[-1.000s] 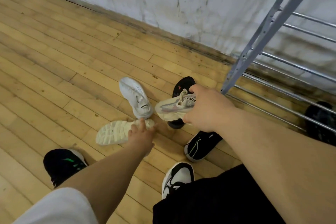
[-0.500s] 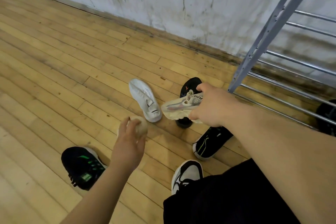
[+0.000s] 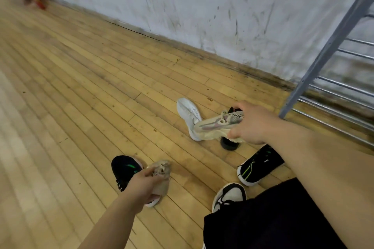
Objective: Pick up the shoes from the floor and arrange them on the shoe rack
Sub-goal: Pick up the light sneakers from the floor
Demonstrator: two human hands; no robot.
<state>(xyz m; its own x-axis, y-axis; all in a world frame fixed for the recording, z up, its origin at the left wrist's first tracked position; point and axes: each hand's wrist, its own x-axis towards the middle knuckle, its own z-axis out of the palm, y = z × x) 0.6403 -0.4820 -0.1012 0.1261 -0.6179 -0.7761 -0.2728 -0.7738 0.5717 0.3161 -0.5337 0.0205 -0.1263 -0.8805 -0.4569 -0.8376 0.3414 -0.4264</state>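
Both hands full | my left hand [image 3: 144,185] curls round beige shoe [image 3: 162,174], perhaps its heel | my right hand [image 3: 252,125] grips lettered sneaker [image 3: 212,127] | white shoe [image 3: 188,110] just beyond it

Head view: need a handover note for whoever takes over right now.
Left hand: grips a beige shoe.
Right hand: grips the second beige shoe, close to the rack.
On the floor: white shoe; black shoe under the right hand; black-and-green shoe beside the left hand; other black-and-green shoe below the right forearm.
Done: beige pair picked up. No shoe shows on the visible rack bars.
Left: set the pair on the rack, then collect the rest.
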